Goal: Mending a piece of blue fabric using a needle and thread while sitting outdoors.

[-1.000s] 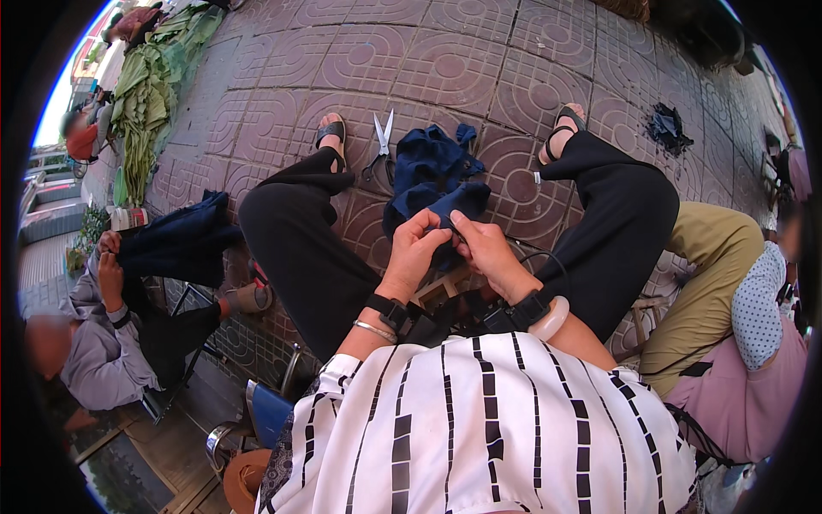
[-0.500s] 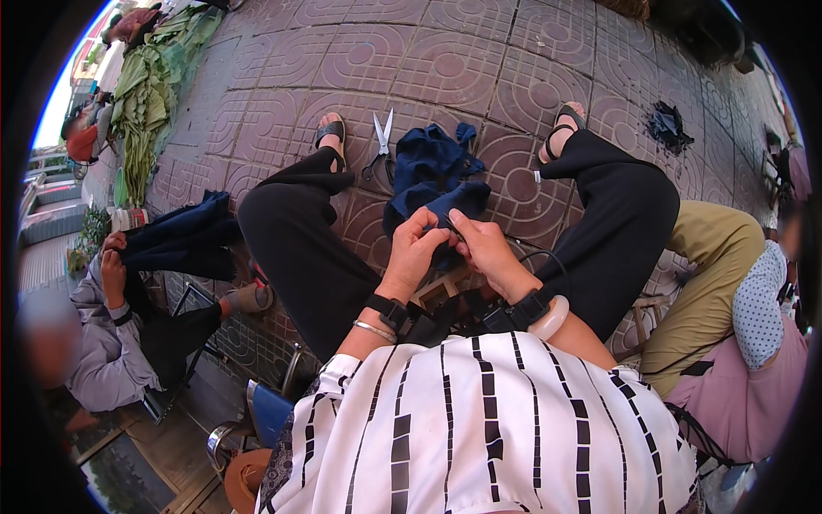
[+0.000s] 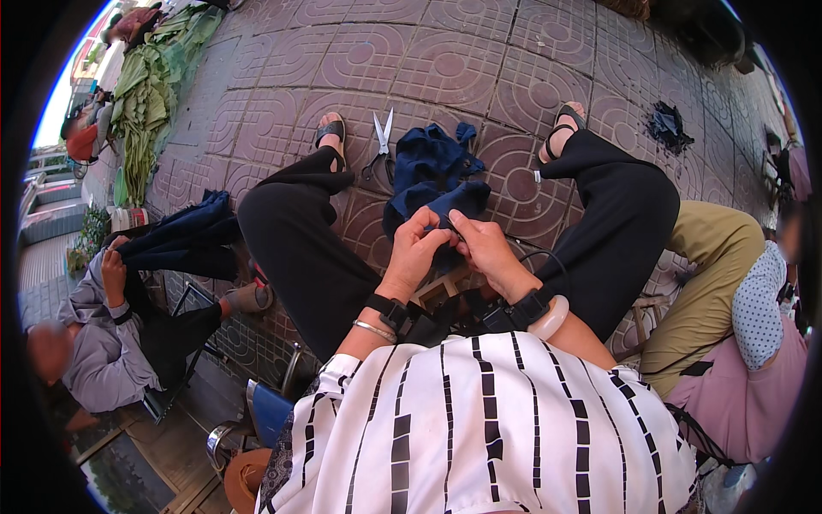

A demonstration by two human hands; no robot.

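Observation:
Dark blue cloth [image 3: 432, 158] lies bunched on the paving between my feet, and its near part [image 3: 458, 197] reaches up to my fingers. My left hand [image 3: 415, 248] is closed, thumb and fingers pinching at the cloth's near edge. Close beside it, my right hand [image 3: 486, 247] pinches the same edge, its thumb raised along the top. Whatever small thing may be between the fingertips is hidden. Scissors [image 3: 381, 144] with dark handles lie on the ground left of the cloth, blades spread apart and pointing away from me.
At my left a seated person holds dark blue cloth [image 3: 184, 236]. Another person in tan trousers [image 3: 711, 274] sits close at my right. A black crumpled scrap [image 3: 670, 127] lies on the paving at far right. Large green leaves [image 3: 141, 111] are heaped at far left.
My hands and the cloth between them stay almost still. The person at my left has shifted a hand and the head, and the cloth there has moved slightly.

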